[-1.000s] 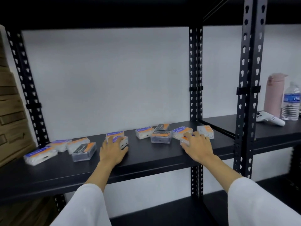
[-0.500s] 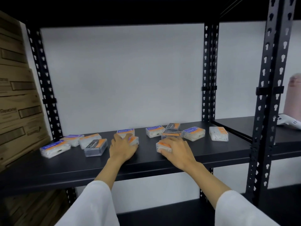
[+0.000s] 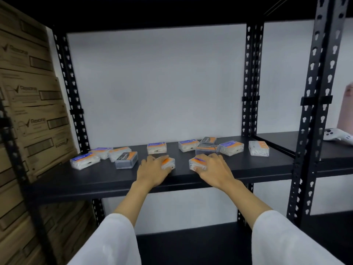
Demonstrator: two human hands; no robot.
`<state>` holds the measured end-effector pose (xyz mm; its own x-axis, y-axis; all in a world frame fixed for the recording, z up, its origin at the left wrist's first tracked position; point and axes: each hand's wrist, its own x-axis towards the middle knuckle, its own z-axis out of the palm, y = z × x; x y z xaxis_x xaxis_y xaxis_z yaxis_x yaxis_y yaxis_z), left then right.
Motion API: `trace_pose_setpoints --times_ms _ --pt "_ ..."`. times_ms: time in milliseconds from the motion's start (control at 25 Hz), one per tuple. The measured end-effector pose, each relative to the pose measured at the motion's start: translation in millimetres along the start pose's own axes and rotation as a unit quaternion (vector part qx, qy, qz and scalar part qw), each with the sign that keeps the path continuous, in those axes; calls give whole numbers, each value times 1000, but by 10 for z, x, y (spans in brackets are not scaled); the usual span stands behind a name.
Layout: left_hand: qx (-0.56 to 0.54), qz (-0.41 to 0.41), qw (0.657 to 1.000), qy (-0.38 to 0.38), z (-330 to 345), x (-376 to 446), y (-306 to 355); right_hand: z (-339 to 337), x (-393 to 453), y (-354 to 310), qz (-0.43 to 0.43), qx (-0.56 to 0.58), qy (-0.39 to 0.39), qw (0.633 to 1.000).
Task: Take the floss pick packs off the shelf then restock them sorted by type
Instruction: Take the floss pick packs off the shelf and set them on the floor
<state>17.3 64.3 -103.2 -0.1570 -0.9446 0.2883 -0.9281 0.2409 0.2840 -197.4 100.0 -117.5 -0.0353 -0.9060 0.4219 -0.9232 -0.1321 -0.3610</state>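
Note:
Several small clear floss pick packs with orange and blue or dark labels lie scattered on the black shelf (image 3: 80, 184). My left hand (image 3: 152, 172) grips one white pack (image 3: 169, 163) near the shelf's middle. My right hand (image 3: 214, 170) grips another white pack (image 3: 196, 163) just to its right. A dark-labelled pack (image 3: 127, 159) lies left of my left hand, with blue-labelled packs (image 3: 85, 160) further left. More packs lie behind the hands, among them a blue-labelled one (image 3: 156, 148), and a lone pack (image 3: 258, 148) sits at the right end.
Stacked cardboard boxes (image 3: 34, 115) stand to the left of the rack. Black perforated uprights (image 3: 313, 115) frame the bay. On the neighbouring shelf to the right lie a white controller (image 3: 338, 138) and a pink bottle (image 3: 346, 109). A lower shelf (image 3: 191, 245) sits below.
My right hand has drawn its pack leftward along the shelf toward the left hand. The left hand stays on its pack. The camera has turned left, showing more boxes.

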Motion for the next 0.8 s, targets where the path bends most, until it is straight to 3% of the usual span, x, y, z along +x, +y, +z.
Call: trace_pose_setpoints --times_ms 160,320,560,800 --pt "-41 2 996 77 31 -770 57 -109 -486 -113 -13 20 3 1000" --pt "-75 0 995 60 381 -1313 -12 77 -1061 -48 -17 58 -23 998" --pt "-76 -49 995 -49 1597 -1748 -348 1115 -1782 462 11 47 -127 991" --pt "-76 -143 971 -178 3016 -2067 -843 2402 -2289 1264 83 25 -250 964"
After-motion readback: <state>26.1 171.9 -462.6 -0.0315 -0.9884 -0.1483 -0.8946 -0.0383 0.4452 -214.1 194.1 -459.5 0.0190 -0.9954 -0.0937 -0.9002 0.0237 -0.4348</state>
